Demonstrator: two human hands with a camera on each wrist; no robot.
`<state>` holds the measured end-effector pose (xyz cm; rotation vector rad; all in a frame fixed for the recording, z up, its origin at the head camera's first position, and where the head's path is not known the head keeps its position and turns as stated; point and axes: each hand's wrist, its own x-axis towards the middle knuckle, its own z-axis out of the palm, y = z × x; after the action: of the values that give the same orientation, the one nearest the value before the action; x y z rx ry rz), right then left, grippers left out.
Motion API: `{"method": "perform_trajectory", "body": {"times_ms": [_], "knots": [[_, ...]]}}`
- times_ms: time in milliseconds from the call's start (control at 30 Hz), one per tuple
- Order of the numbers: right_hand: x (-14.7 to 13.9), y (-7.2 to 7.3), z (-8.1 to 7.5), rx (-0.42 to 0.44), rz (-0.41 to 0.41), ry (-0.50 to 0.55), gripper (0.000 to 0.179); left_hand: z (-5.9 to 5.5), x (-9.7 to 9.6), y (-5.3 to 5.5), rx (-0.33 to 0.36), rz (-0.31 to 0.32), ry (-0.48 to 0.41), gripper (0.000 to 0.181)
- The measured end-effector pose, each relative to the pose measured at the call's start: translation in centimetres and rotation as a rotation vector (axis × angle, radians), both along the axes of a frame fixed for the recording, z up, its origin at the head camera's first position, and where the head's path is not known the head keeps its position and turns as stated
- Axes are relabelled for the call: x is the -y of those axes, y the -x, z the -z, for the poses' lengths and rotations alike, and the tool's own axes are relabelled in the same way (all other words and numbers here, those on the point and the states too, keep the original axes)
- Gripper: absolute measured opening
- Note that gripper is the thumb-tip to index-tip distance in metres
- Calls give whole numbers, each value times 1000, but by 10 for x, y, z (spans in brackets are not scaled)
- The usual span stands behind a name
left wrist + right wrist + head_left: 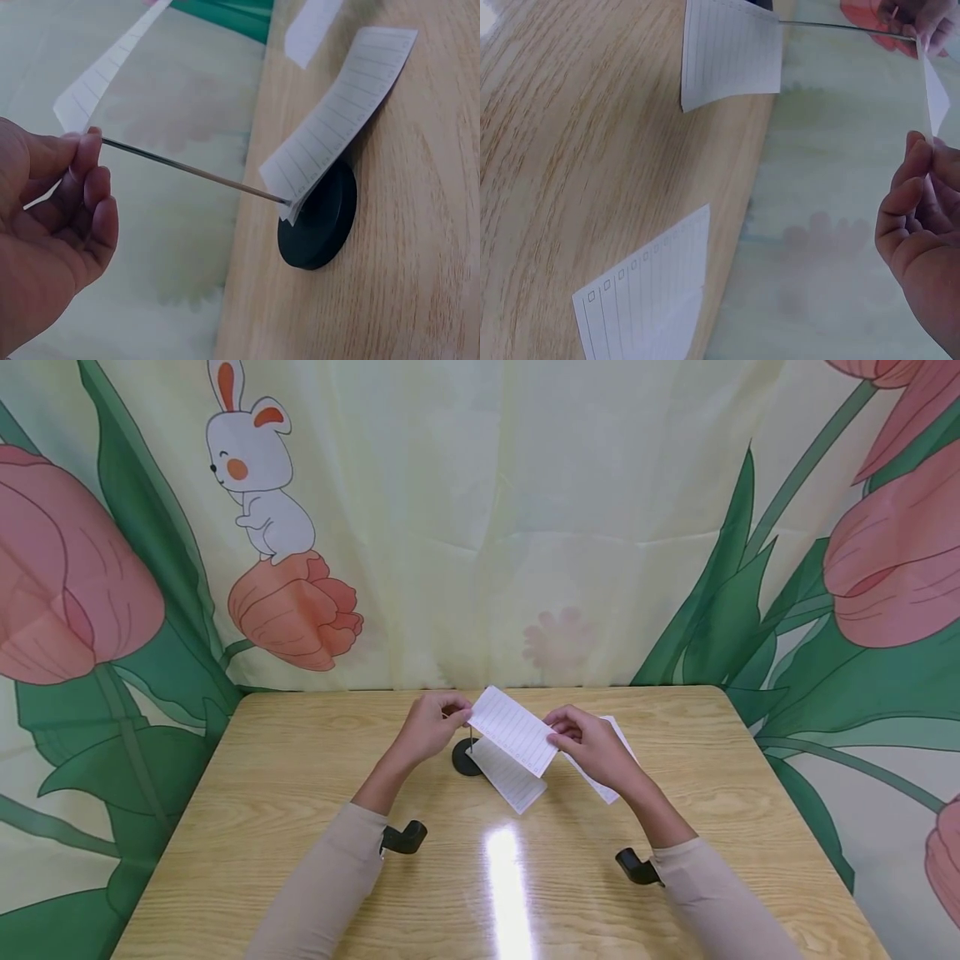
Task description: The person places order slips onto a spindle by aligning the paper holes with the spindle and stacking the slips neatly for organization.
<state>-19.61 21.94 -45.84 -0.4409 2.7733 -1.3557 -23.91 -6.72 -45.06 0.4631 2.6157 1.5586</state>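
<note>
Sleeves (322, 885), both hands (430, 727) (592, 746) pinching sheet (513, 729), spike (195, 171) through lower slip (339, 109), third slip (656, 285) partly hidden

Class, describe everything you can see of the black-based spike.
The spike has a thick, round black base standing on the wooden table and a thin, straight, metal-looking rod rising upright. Near the base, a lower sheet, apparently pierced, meets the rod. The left hand pinches the corner of an upper sheet at the hidden tip.

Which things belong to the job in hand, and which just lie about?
In the job: lined sheet pinched by left hand and right hand; metal rod on black base; lower sheet at its foot; loose paper, probably.

Only surroundings: patterned curtain; tabletop; black wrist fittings.
</note>
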Motion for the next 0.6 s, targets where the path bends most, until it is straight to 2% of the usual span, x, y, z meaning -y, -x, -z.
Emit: {"method": "perform_trajectory", "body": {"times_ms": [600], "knots": [[4, -4, 5, 0, -1, -14, 21, 6, 0, -3, 15, -13, -4, 13]]}}
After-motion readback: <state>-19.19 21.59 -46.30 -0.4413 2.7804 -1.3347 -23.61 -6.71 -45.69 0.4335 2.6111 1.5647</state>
